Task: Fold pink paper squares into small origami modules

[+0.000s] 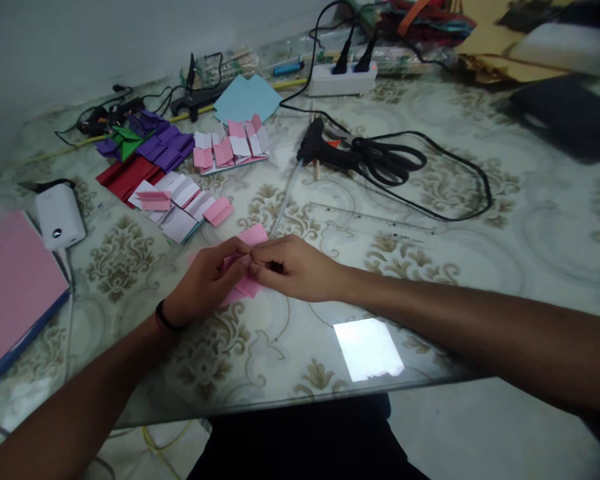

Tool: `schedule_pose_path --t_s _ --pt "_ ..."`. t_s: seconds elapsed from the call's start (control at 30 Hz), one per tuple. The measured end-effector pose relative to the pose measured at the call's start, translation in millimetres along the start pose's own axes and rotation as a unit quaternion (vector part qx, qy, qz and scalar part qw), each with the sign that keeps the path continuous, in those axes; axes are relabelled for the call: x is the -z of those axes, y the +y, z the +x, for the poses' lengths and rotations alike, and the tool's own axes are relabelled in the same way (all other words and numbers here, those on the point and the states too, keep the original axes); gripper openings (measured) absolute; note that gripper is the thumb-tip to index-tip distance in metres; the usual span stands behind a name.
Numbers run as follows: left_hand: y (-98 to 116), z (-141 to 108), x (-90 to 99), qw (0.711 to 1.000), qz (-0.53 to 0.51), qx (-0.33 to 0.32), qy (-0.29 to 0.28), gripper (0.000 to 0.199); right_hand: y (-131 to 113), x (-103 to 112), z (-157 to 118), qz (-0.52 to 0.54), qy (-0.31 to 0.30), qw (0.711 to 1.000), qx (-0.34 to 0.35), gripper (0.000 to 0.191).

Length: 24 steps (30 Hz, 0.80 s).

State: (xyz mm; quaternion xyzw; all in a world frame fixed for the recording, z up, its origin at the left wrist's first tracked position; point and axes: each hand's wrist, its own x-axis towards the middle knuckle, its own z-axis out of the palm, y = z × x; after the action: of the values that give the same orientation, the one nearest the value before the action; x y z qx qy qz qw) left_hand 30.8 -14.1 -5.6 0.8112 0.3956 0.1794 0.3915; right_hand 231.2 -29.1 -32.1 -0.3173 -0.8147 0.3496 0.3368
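A pink sheet of paper (254, 235) lies on the glass-topped table (480, 267), partly covered by both hands. My left hand (207, 280) pinches the paper from the left, thumb and forefinger pressed on a fold. My right hand (295, 267) meets it from the right, fingertips closed on the same folded edge. A black band circles my left wrist.
Folded pink-and-white paper pieces (180, 203), (230, 148), purple pieces (163, 143) and red sheets (127, 177) lie behind. A black glue gun (325, 152) with cord, power strip (341, 79), blue paper (247, 99), white power bank (59, 215), pink pad (13, 287) and clear ruler (370, 217) surround.
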Motion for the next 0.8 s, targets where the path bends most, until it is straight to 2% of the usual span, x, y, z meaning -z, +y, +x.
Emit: schedule_pose_path --t_s 0.8 --pt "-1.3 0.3 -1.4 1.0 0.001 0.009 0.004 0.019 -0.8 1.0 -1.0 0.001 -0.001 1.0 -0.011 0.031"
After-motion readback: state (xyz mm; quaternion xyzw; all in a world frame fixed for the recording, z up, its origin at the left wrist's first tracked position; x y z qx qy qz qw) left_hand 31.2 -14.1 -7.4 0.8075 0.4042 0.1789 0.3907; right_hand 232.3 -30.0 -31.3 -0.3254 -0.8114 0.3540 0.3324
